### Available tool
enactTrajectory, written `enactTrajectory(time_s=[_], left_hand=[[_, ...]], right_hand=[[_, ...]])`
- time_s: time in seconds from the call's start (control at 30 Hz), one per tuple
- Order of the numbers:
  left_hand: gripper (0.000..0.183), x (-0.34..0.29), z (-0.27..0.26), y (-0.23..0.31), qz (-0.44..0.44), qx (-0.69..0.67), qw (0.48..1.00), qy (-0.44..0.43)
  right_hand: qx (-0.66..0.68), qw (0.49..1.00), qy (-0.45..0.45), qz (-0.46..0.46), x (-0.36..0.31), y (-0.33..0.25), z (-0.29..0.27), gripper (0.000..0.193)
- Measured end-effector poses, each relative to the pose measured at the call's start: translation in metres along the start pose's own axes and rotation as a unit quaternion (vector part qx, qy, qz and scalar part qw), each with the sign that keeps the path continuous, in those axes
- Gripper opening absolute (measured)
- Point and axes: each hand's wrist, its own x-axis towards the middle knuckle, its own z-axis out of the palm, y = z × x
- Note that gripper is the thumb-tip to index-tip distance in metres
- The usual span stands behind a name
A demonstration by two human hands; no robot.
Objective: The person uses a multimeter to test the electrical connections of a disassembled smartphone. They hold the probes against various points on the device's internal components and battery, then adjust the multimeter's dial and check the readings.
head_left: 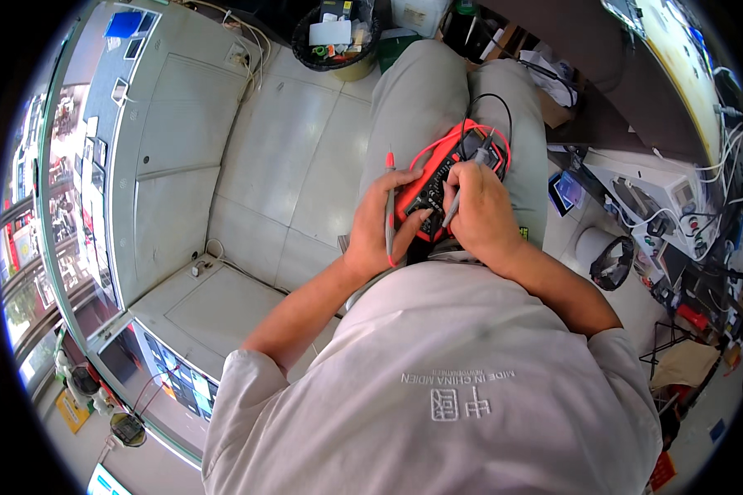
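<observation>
Sitting with a red and black meter [435, 183] on the lap [404, 99], right between the two hands. Set on a slant there, long way from near left to far right. Seen from the left hand [374, 219], off to the right; seen from the right hand [485, 210], to the left and under. Nearer to the middle of the meter's face with the right hand, nearer to the left edge with the left.

Gripping one stick in each hand, with a small gap between the hands. Holding a grey stick with a red tip [390, 216] in the left, tip pointing far, just beside the left edge. Looks to be touching that edge with the fingertips too. Pinching a second grey stick [452, 208] in the right, above the face, slanting much like the meter. Cannot tell the sharp end from the blunt end on that one. Cannot tell about any touch on the face, either. Looped around the far end by a red wire [419, 154] and a black wire [497, 96].
</observation>
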Motion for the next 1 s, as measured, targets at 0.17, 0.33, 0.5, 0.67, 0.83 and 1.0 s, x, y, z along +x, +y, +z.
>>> enactTrajectory(time_s=[0.17, 0.33, 0.5, 0.67, 0.83, 1.0], left_hand=[[0.057, 0.0, -0.006, 0.004, -0.008, 0.024, 0.999, -0.028], [0.058, 0.0, -0.006, 0.001, -0.001, 0.039, 0.999, -0.024], [0.06, 0.002, -0.005, 0.002, -0.02, 0.001, 1.0, -0.013], [0.058, 0.002, -0.006, 0.003, -0.01, 0.025, 0.999, -0.032], [0.059, 0.001, -0.004, 0.0, -0.015, 0.01, 1.0, -0.016], [0.059, 0.002, -0.004, 0.0, -0.011, -0.002, 1.0, -0.008]], right_hand=[[0.014, 0.997, -0.01, -0.071, -0.002, 0.013, -0.001, 0.027], [0.022, 0.993, -0.007, -0.12, 0.0, 0.021, -0.003, 0.025], [0.025, 0.987, -0.047, -0.155, 0.004, 0.03, -0.01, 0.024], [0.014, 0.979, -0.049, -0.2, 0.007, 0.038, -0.013, 0.019], [0.014, 0.975, -0.061, -0.211, 0.009, 0.039, -0.015, 0.018], [-0.009, 0.971, -0.065, -0.23, 0.01, 0.043, -0.015, 0.017]])
